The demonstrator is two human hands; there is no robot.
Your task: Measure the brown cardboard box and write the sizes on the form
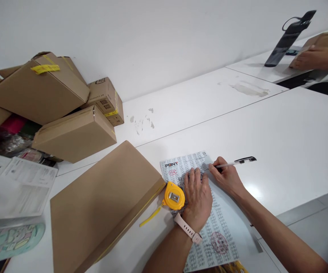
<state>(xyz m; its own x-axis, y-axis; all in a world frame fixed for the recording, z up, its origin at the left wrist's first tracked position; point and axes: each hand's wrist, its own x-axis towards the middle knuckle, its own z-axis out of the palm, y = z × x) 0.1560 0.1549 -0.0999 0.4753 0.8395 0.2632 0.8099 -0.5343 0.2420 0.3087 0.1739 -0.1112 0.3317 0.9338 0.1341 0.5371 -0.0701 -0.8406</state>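
My left hand (198, 193) lies flat with fingers stretched out on a printed paper booklet (223, 216), which has "PONY" at its top and a round red stamp lower down. In my right hand (227, 176) is a pen (242, 161) with a black clip end, its tip hidden at the fingers near the paper's upper right edge. Just left of my left hand rests a yellow tape measure (174, 196) with a yellow strap. It sits against the corner of a large closed cardboard box (104, 204).
Several cardboard boxes (39, 87) are piled at the left against the wall. Below them are papers in a plastic sleeve (19, 185) and a patterned teal item (13, 242). A dark bottle (287, 41) stands far right, near another person's hand (313, 58) on a box.
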